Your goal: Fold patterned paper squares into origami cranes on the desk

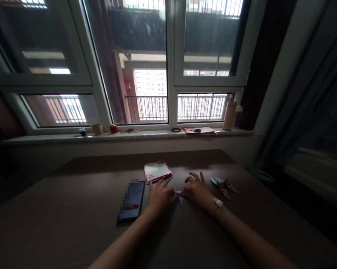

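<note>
Between my two hands, on the brown table, is a small piece of folded paper with a narrow point toward me. My left hand pinches its left side, with the other fingers raised and spread. From the other side my right hand pinches the paper's right part, its remaining fingers lifted. My fingertips hide much of the paper. Beyond my left hand lies a stack of square paper sheets with a pink edge. A phone, partly blurred out, rests left of my left hand. Several folded paper pieces lie to the right of my right hand.
The table reaches toward a window sill. On the sill stand a tan cup, a red-orange small container, a red-edged booklet and a tall beige bottle. A dark curtain hangs at right.
</note>
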Demonstrator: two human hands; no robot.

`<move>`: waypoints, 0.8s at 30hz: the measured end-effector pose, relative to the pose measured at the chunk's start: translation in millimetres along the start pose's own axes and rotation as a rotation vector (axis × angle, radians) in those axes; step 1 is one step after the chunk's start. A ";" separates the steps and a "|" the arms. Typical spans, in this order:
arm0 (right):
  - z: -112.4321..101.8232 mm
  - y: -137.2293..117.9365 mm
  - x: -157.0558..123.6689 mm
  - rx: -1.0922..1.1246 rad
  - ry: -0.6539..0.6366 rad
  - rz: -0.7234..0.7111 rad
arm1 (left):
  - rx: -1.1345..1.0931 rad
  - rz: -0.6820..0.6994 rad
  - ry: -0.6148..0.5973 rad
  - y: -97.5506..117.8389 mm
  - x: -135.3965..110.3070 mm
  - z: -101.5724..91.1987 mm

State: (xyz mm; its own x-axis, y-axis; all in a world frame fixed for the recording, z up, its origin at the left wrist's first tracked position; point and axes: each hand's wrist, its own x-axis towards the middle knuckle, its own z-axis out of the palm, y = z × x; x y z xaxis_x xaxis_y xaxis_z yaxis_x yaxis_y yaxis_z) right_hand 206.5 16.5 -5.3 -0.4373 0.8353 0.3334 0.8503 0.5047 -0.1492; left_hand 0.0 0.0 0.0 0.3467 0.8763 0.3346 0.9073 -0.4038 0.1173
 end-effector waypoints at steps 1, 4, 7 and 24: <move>1.5 -0.1 -0.5 0.023 -0.015 0.022 | 0.003 -0.001 0.002 0.2 0.3 0.5; 5.9 0.3 -1.2 0.117 -0.043 0.088 | -0.018 -0.005 0.003 0.6 0.4 2.6; 9.2 2.1 -0.8 0.253 -0.046 0.157 | -0.083 -0.013 0.000 0.4 -0.5 4.7; 7.3 2.0 0.0 0.229 -0.022 0.067 | -0.119 0.017 -0.023 1.3 1.2 6.0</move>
State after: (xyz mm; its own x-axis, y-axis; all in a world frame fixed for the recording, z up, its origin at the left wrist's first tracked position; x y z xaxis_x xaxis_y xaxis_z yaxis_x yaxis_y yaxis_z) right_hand 206.1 19.1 -12.4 -0.3907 0.8716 0.2961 0.7899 0.4827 -0.3782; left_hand 3.0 2.1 -5.0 0.3687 0.8742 0.3159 0.8671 -0.4459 0.2221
